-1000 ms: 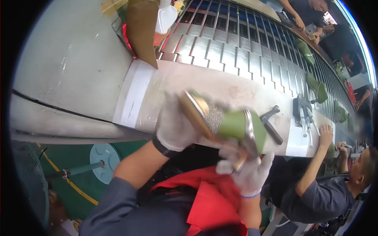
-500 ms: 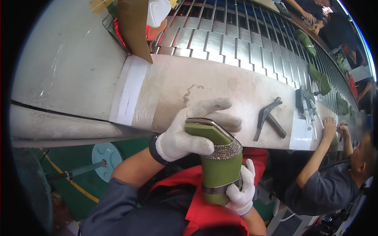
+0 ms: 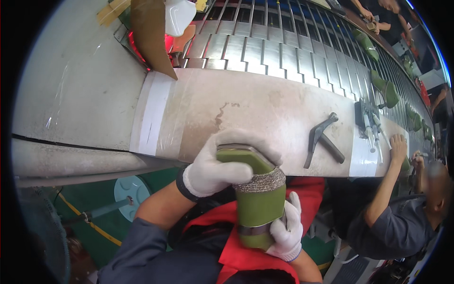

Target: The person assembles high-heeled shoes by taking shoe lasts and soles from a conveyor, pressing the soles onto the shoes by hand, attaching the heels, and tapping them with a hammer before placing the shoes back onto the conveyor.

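A green shoe last (image 3: pixel 260 203) with a glittery strap (image 3: pixel 265 181) around it and a dark metallic band (image 3: pixel 255 230) lower down is held close to my body. My gloved left hand (image 3: pixel 217 163) is wrapped around its upper end, thumb on the near face and fingers behind. Lower down, my gloved right hand (image 3: pixel 287 229) grips the right side of the last near the band, its far fingers partly hidden. On the bench to the right lies a dark hammer (image 3: pixel 322 141), which neither hand touches.
The pale workbench (image 3: pixel 246 113) borders a slatted metal conveyor (image 3: pixel 265 52) carrying green lasts (image 3: pixel 385 89). Thin tools (image 3: pixel 371 125) lie at the bench's right, near a co-worker (image 3: pixel 392 213). A brown board (image 3: pixel 152 38) stands at upper left; a light-blue stool (image 3: pixel 130 196) is below left.
The last and both hands have shifted slightly left in the picture. My left fingers, earlier stretched past the last's upper end, now curl closer around it. The head view has moved a little.
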